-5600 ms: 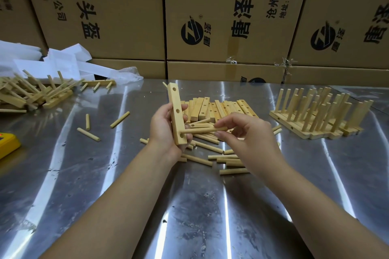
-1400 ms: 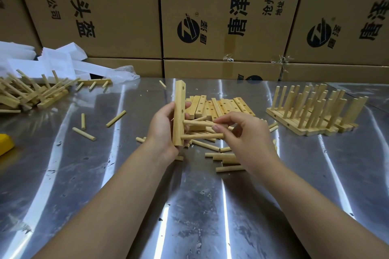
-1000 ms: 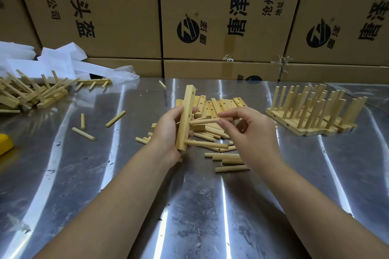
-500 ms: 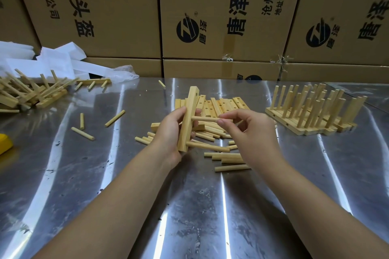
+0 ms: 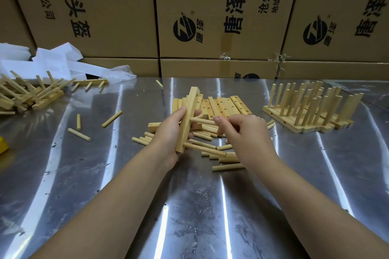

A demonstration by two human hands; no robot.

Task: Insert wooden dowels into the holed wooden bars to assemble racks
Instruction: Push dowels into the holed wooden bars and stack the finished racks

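Nearest me, at the bottom of the frame, both forearms are reaching out over the steel table [image 5: 189, 206]. At centre the left hand [image 5: 168, 132] is gripping a holed bar [image 5: 188, 120] nearly upright, fingers wrapping round its lower half. The right hand [image 5: 242, 132] is pinching a dowel [image 5: 203, 121] by its free end and pressing it into a hole about midway up the bar. A lower dowel [image 5: 204, 149] is already sticking out near the bar's bottom end, and one hole near the top is showing empty. So I'd say this rack is partly done, with at least one more peg to go. Around and under the hands, loose dowels [image 5: 228, 166] are lying scattered, and just behind them a batch of bare bars [image 5: 227, 104] is waiting, so plenty of work is remaining. Further back, at the right of the frame, finished racks [image 5: 311, 109] are standing pegs up. At the upper left another heap of racks [image 5: 27, 94] is lying tangled. Cardboard boxes [image 5: 221, 17] are walling off the back.
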